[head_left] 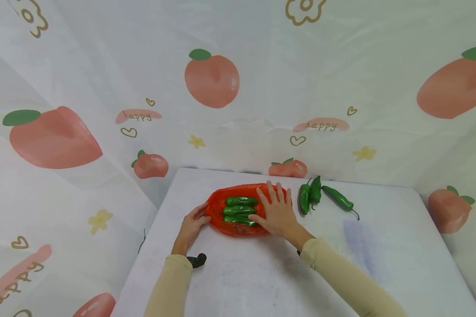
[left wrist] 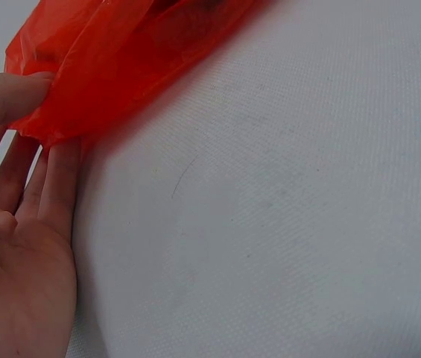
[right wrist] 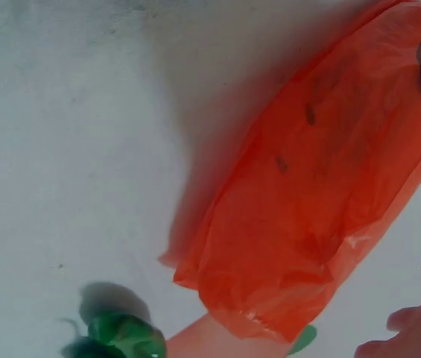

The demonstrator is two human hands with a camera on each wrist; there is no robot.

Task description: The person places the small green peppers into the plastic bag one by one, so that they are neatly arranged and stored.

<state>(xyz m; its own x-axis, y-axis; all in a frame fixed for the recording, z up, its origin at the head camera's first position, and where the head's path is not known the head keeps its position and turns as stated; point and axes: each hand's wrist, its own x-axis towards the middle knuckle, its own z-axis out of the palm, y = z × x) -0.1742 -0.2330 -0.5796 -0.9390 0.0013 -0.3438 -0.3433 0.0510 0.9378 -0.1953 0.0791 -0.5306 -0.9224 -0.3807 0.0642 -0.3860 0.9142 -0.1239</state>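
A red plastic bag (head_left: 222, 226) lies with its mouth spread open, and green peppers (head_left: 239, 210) lie side by side in it. At the bag's left end my left hand (head_left: 191, 226) holds the edge; in the left wrist view the thumb is on one side of the film and fingers (left wrist: 59, 183) are on the other. My right hand (head_left: 279, 213) is over the bag's right end, fingers spread, hiding part of it. In the right wrist view the bag (right wrist: 292, 201) shows its outer side, with several fingertips (right wrist: 411, 321) apart from it at the lower right.
Right of the bag, two green peppers (head_left: 309, 196) lie together and another green pepper (head_left: 338, 198) lies farther right. All rest on a white table (head_left: 254, 281), with a fruit-printed sheet (head_left: 254, 132) behind. A dark curved object (head_left: 198, 260) shows beside the left wrist.
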